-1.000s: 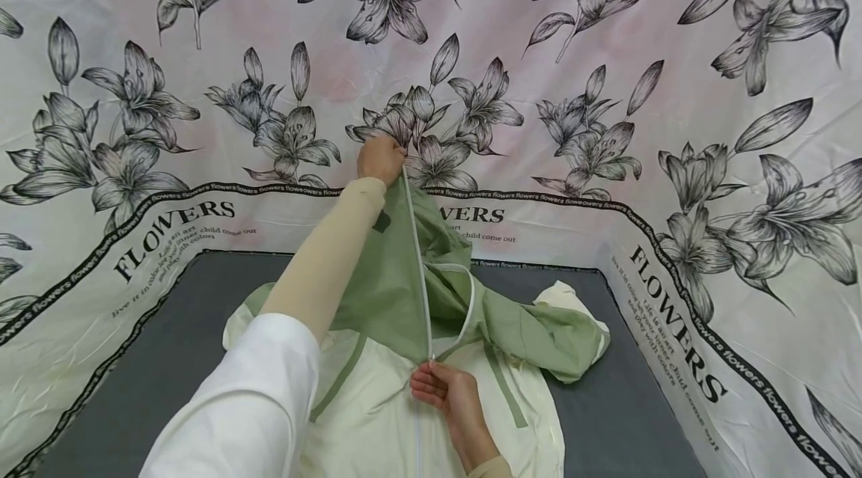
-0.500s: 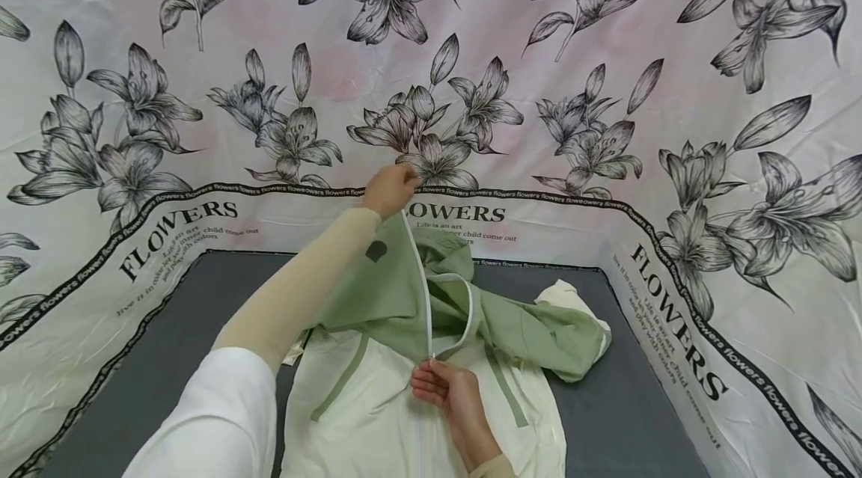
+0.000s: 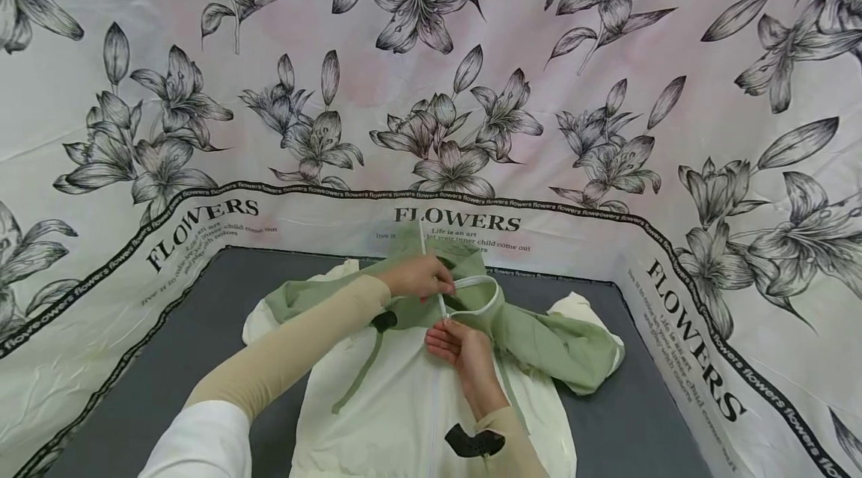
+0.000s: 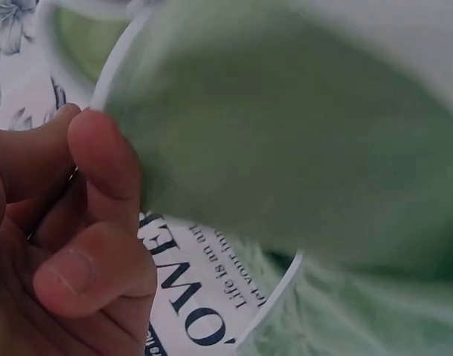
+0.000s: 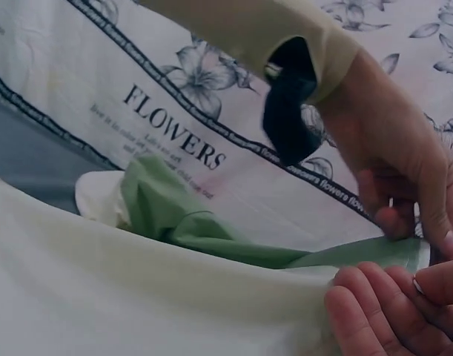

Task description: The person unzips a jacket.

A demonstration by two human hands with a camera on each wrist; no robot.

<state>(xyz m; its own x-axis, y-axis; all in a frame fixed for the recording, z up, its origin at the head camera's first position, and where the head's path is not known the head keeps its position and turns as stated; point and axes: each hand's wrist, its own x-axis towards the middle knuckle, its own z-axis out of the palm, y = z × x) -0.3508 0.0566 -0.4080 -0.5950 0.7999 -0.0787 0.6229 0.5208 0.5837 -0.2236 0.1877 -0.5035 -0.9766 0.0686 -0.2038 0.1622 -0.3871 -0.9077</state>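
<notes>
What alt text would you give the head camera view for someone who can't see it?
Two hands work the zipper of a cream and green hooded jacket on a grey table: the left hand pinches the hood's zipper edge, the right hand pinches just below. Flower-printed cloth surrounds.

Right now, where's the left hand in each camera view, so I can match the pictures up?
Head: the left hand is just above centre, gripping the jacket's green collar.
Left wrist: it fills the left edge, thumb against the blurred green fabric.
Right wrist: it reaches down at the upper right, fingertips on the green edge.
Shared landmark: the FLOWERS lettering on the backdrop.
</notes>
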